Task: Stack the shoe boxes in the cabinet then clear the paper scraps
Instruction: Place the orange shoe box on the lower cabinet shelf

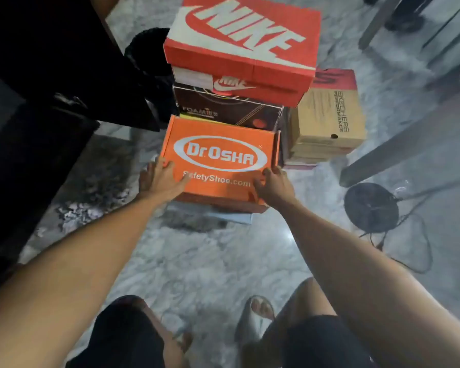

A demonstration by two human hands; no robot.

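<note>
An orange Dr.Osha shoe box [219,155] lies on top of a low pile on the marble floor. My left hand [161,179] grips its near left corner and my right hand [275,187] grips its near right corner. Behind it a red Nike box [239,46] rests on a dark Foamies box [229,112]. To the right stands a stack of tan Skechers boxes [329,120]. Paper scraps [83,208] lie on the floor at the left, beside the dark cabinet [32,102].
A black round fan base [371,207] with a trailing cable sits on the floor at the right. A dark table leg [398,152] slants behind it. A black round object [146,54] stands left of the Nike box. My feet are at the bottom.
</note>
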